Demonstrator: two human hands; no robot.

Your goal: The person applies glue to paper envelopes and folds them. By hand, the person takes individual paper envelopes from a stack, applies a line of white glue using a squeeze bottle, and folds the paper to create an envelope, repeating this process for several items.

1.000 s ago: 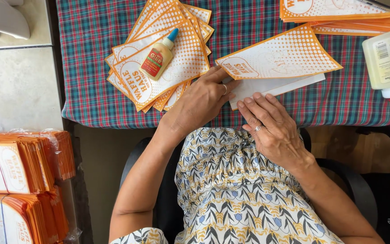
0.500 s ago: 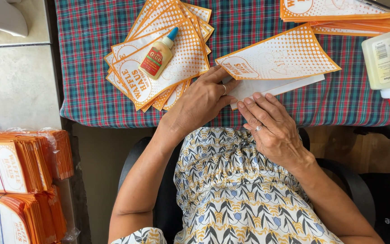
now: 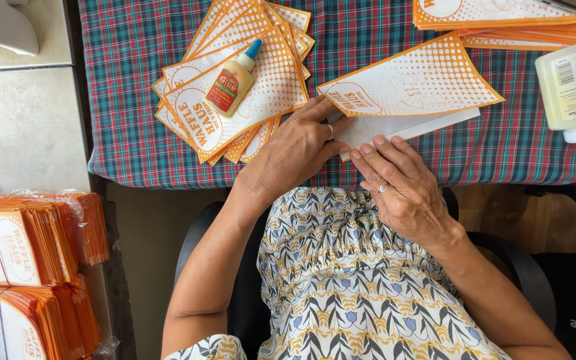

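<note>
Orange-and-white paper sleeve [image 3: 411,83]: printed cone-shaped sheet with dotted pattern and orange border, lying flat near the front edge of the tabletop, its white folded flap showing along the lower side; pointed end toward the left hand.
Left hand [image 3: 295,150]: lies flat, palm down, fingers extended and not clenched; fingertips press on the sleeve's pointed end; a ring on one finger.
Right hand [image 3: 401,183]: flat and unclenched, palm down; fingertips rest on the white flap at the sleeve's lower edge, just beside the left hand; a ring on one finger. Neither hand grips anything.
Tabletop [image 3: 135,140]: covered in a plaid cloth of red, green and blue.
Fanned stack of sleeves [image 3: 261,87]: same orange print, spread out left of the worked sleeve, close to the left hand.
Small glue bottle [image 3: 231,80]: amber, blue cap, lying on the fanned stack.
Large glue bottle [image 3: 573,93]: pale yellow, red nozzle, lying at the right edge, well apart from both hands.
Far stack [image 3: 501,17]: more sleeves along the top right.
Bundled sleeves [image 3: 28,240]: wrapped packs standing low at the left, off the tabletop.
Dress [image 3: 355,287]: patterned in yellow, blue and white, worn by the seated person.
</note>
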